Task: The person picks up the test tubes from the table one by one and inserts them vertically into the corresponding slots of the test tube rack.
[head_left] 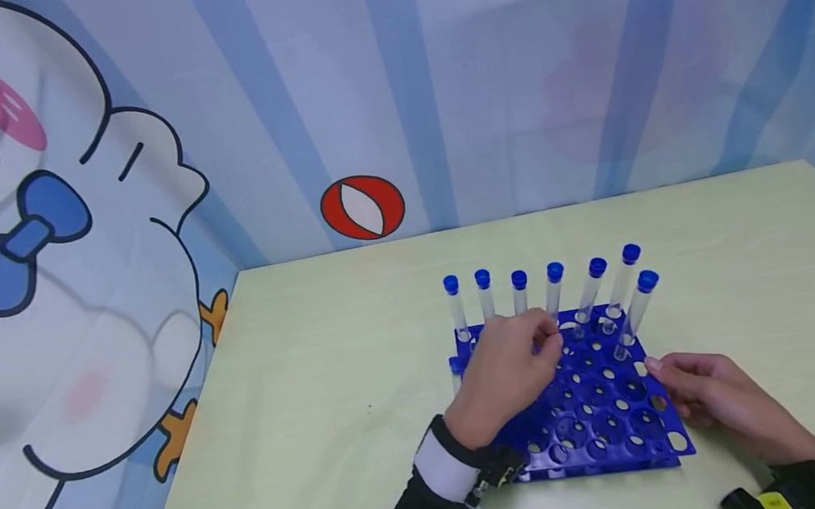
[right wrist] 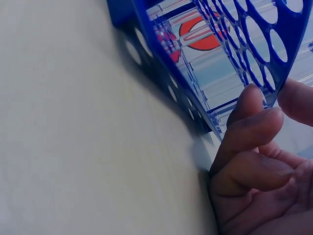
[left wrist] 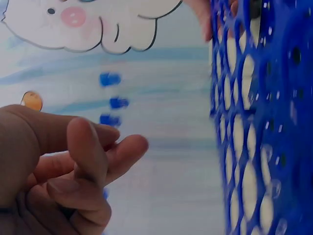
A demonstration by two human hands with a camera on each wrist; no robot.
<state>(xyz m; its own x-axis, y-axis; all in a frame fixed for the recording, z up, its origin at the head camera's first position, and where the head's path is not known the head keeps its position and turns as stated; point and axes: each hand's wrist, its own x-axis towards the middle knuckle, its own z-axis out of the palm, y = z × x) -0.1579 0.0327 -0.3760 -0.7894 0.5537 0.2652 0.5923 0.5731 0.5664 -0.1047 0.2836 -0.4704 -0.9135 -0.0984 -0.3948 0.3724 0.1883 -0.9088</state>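
A blue plastic test tube rack (head_left: 601, 469) with rows of round holes stands on the table. Clear test tubes (head_left: 592, 291) with blue caps line its back row and right side, and another capped tube (head_left: 455, 366) shows at the left edge. Over the rack's back left part hovers my left hand (head_left: 508, 371); its fingers are loosely bent, and the left wrist view shows nothing between them. My right hand (head_left: 725, 396) pinches the rack's right edge, thumb (right wrist: 297, 102) on the top plate and fingers below. Part of the back row is hidden behind my left hand.
The pale yellow table (head_left: 306, 425) extends on all sides of the rack. Behind it hangs a blue striped backdrop (head_left: 494, 77) with a red ball print, and a cartoon bird (head_left: 80, 332) covers the left side.
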